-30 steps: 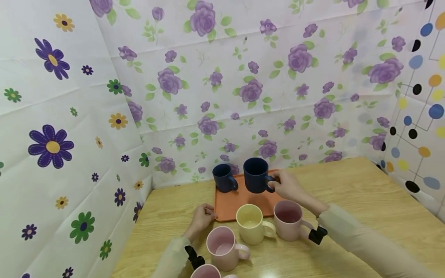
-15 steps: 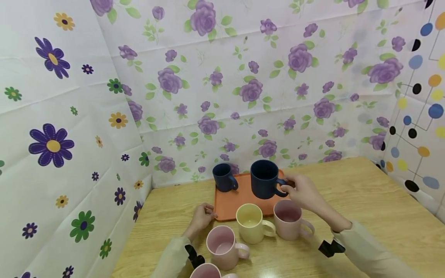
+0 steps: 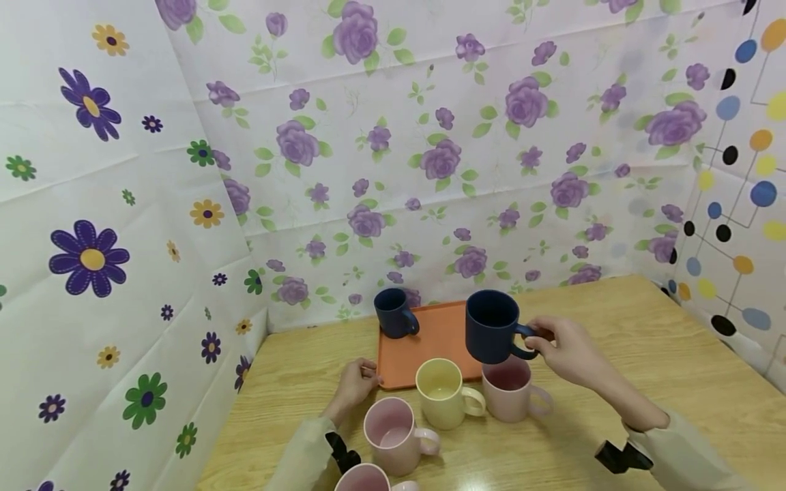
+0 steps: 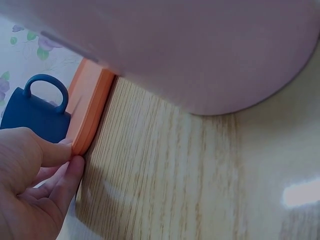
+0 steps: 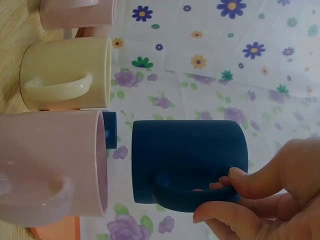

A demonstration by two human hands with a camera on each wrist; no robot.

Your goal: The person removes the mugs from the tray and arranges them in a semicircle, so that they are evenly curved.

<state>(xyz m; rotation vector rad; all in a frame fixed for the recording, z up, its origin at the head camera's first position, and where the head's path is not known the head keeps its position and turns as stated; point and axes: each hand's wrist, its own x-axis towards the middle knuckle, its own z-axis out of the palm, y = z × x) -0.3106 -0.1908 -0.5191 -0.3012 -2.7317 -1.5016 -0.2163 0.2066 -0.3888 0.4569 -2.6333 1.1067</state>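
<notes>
My right hand (image 3: 571,354) holds a dark blue mug (image 3: 491,331) by its handle, up in the air over the right part of the orange tray (image 3: 408,358) and just behind a pink mug (image 3: 506,392). In the right wrist view, thumb and fingers pinch the handle of that blue mug (image 5: 187,157). My left hand (image 3: 353,389) is at the tray's near left corner. Thumb and fingertips pinch this corner in the left wrist view, where the tray's edge (image 4: 95,112) shows. A second blue mug (image 3: 395,314) stands at the tray's back left.
A yellow mug (image 3: 441,395) stands before the tray, left of the pink one. Nearer me are another pink mug (image 3: 393,436) and one more pink mug (image 3: 362,481), cut off by the frame. Flowered sheets (image 3: 368,170) stand behind the wooden table (image 3: 614,327).
My right hand has carried the blue mug to the right and toward me, from over the tray's middle to behind the right pink mug. My left hand has stayed at the tray's corner.
</notes>
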